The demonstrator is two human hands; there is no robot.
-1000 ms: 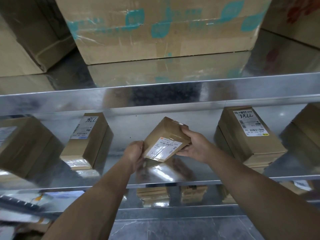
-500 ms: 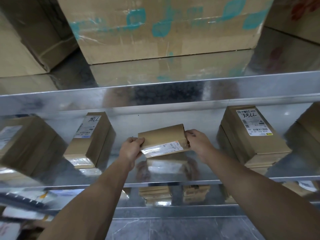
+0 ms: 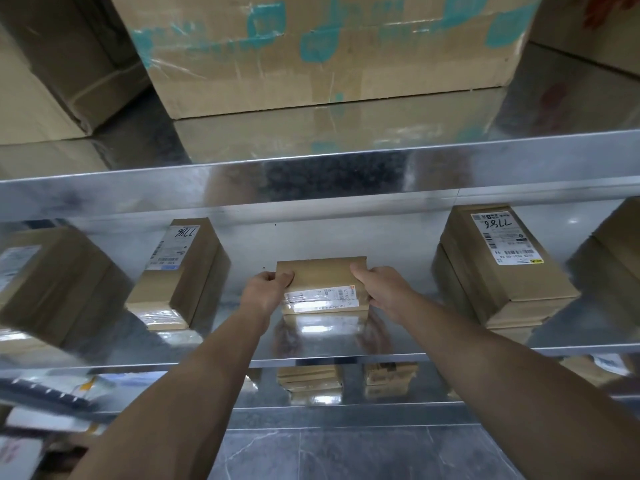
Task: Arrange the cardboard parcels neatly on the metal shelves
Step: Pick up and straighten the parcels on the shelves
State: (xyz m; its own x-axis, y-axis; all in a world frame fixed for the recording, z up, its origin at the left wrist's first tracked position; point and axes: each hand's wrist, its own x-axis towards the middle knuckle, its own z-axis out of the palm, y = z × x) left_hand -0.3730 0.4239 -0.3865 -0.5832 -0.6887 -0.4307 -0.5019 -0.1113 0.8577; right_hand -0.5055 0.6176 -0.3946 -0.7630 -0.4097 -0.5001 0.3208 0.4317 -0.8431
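Observation:
A small cardboard parcel (image 3: 322, 277) with a white label on its near edge sits flat on the middle metal shelf (image 3: 242, 344), squared to the shelf front. My left hand (image 3: 265, 289) grips its left side, thumb over the top corner. My right hand (image 3: 379, 285) grips its right side in the same way. To the left lies a long parcel (image 3: 180, 271) marked 7786, and to the right a stack of parcels (image 3: 502, 268) with a labelled one on top.
Another parcel (image 3: 48, 285) lies at the far left and one (image 3: 620, 237) at the far right of the same shelf. A large taped carton (image 3: 322, 53) fills the upper shelf. Small parcels (image 3: 311, 382) sit on the lower shelf. Grey tile floor (image 3: 346, 455) lies below.
The parcel went from tilted and raised in both hands to lying flat on the shelf, pushed slightly deeper. Both hands shifted to its two sides.

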